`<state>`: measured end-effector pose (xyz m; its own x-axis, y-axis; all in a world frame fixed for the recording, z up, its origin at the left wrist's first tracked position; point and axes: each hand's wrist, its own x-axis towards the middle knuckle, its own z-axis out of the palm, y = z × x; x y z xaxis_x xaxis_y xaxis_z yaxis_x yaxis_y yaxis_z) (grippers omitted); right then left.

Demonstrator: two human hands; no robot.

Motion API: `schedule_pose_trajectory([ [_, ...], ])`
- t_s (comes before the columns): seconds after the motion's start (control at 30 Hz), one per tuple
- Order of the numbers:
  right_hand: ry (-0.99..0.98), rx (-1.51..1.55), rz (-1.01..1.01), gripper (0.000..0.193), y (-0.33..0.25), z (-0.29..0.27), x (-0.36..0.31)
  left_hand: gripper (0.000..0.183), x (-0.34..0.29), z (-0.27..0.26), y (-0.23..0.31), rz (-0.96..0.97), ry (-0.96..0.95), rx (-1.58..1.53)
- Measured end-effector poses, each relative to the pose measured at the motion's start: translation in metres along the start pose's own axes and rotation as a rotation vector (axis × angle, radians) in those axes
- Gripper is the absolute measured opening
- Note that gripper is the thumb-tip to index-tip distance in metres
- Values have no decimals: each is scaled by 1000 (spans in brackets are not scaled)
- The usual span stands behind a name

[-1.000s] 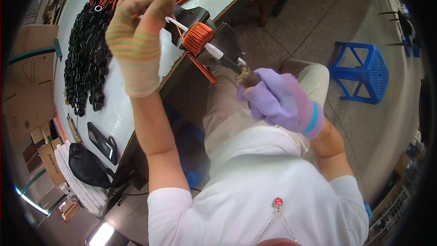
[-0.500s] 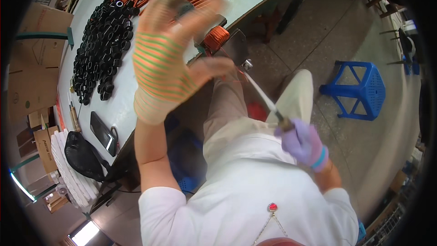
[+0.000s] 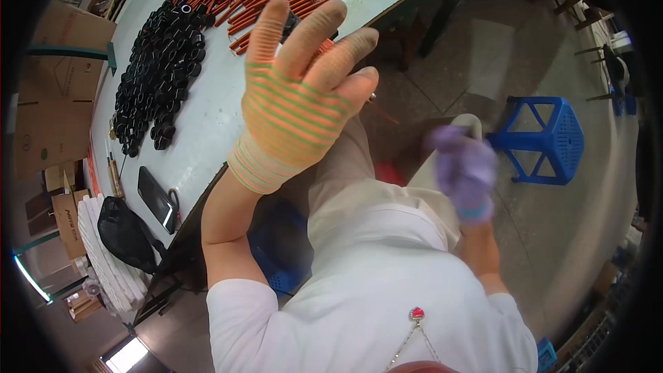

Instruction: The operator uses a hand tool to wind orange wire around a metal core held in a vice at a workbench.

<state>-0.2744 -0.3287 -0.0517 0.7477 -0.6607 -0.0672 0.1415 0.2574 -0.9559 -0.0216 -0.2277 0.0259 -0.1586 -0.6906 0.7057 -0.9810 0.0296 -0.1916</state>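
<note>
1. Left hand point(image 3: 297, 107): spread, screening the orange coil point(image 3: 324, 47) at the worktop point(image 3: 213, 97) edge; a blind grip could misalign it.
2. Right hand point(image 3: 467, 171): blurred, grasp indeterminable; a careless swing could snag the thin wire point(image 3: 388, 115).

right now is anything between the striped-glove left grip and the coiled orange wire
Nothing visible stands between the orange-and-green gloved left grip and the coiled orange metal wire. Its fingers hide most of the wire, so touching can't be judged.
</note>
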Motion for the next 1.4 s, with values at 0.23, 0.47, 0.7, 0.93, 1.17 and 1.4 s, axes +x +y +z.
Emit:
schedule_pose_trajectory([
  [0.23, -254, 175, 519, 32, -1, 19, -2, 17, -31, -12, -22, -52, 137, 35],
  [0.47, -408, 17, 749, 21, -9, 32, -2, 22, -51, 12, -21, -500, 256, -375],
  [0.7, -374, -515, 19, 17, -11, 34, 59, 15, -38, 36, -42, -860, 266, -859],
  [0.93, -466, -804, -106, 13, -21, -3, -16, 32, -3, -6, -49, -545, 28, -518],
  [1.17, -438, -500, 261, 10, -20, -21, -37, 45, 17, -40, -18, -8, -418, -40],
  [1.4, -816, -903, 249, 25, 29, -2, -12, 22, -10, -64, -25, -616, -333, -891],
])
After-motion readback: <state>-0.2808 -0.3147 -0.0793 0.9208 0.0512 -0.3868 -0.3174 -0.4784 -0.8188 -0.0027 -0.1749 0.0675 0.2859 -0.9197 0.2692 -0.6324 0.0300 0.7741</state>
